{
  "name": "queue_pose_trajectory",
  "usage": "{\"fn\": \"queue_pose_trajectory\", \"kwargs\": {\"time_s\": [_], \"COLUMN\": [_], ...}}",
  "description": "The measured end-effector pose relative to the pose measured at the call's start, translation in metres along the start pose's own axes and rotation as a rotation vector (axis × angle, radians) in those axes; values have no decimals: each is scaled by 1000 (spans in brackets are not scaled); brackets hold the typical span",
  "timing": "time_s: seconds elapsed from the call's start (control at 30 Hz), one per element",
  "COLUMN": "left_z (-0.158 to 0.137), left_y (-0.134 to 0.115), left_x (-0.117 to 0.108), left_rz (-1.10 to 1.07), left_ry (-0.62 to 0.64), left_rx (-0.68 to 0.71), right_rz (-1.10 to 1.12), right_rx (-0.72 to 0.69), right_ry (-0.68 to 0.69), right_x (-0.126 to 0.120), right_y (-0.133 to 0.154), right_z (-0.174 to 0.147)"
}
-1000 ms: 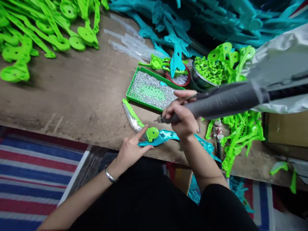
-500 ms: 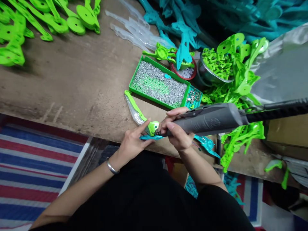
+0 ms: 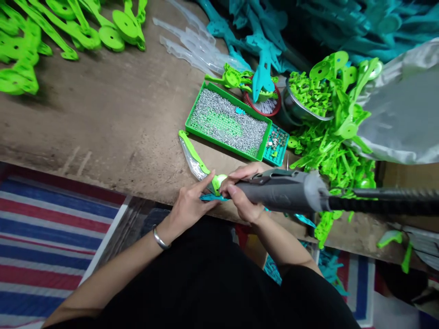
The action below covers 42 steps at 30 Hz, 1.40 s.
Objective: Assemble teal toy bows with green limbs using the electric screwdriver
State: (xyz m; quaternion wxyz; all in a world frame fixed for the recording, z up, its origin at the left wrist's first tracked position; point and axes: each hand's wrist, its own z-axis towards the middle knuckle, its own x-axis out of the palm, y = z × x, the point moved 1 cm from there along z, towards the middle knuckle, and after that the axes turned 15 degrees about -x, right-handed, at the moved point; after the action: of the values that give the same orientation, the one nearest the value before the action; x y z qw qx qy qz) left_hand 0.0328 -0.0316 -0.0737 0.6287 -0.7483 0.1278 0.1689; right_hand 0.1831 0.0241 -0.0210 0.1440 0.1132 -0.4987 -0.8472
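My right hand is wrapped round the front of a grey electric screwdriver, whose body lies nearly level with its cord trailing right. Its tip is hidden by my fingers, close to the round end of a green and clear plastic part near the bench's front edge. Beneath that end shows a blue plastic piece. My left hand grips the plastic part, index finger along it and thumb low by the blue piece.
A green tray of small silvery screws stands behind the hands, beside a teal tray of small metal bits. A red basket, a bucket of green pieces and heaped green parts crowd the right. More green parts lie back left.
The screwdriver has swung so its rear end sits lower and nearer me, and my right hand has shifted slightly left. My left hand stays on the plastic part.
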Motion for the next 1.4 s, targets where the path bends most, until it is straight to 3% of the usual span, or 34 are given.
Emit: {"fn": "queue_pose_trajectory", "kwargs": {"time_s": [0.13, 0.33, 0.4, 0.5, 0.57, 0.63, 0.9, 1.4], "left_z": [1, 2, 2, 3, 3, 3, 3, 3], "left_y": [-1, 2, 2, 2, 2, 3, 6, 2], "left_x": [-1, 4, 5, 7, 7, 7, 10, 9], "left_rz": [-12, -24, 4, 28, 37, 38, 39, 35], "left_ry": [22, -49, -81, -110, -121, -118, -111, -120], "left_rx": [-9, 69, 74, 115, 147, 163, 150, 160], "right_rz": [58, 232, 236, 123, 0, -60, -52, -78], "right_rx": [-52, -90, -157, -321, -352, -336, -235, -232], "right_ry": [46, 303, 227, -141, -340, -421, -446, -405], "right_x": [7, -5, -13, -23, -26, -27, -24, -21], "right_y": [2, 0, -8, -27, -43, -59, -87, -84], "right_z": [8, 37, 55, 92, 117, 136, 155, 160]}}
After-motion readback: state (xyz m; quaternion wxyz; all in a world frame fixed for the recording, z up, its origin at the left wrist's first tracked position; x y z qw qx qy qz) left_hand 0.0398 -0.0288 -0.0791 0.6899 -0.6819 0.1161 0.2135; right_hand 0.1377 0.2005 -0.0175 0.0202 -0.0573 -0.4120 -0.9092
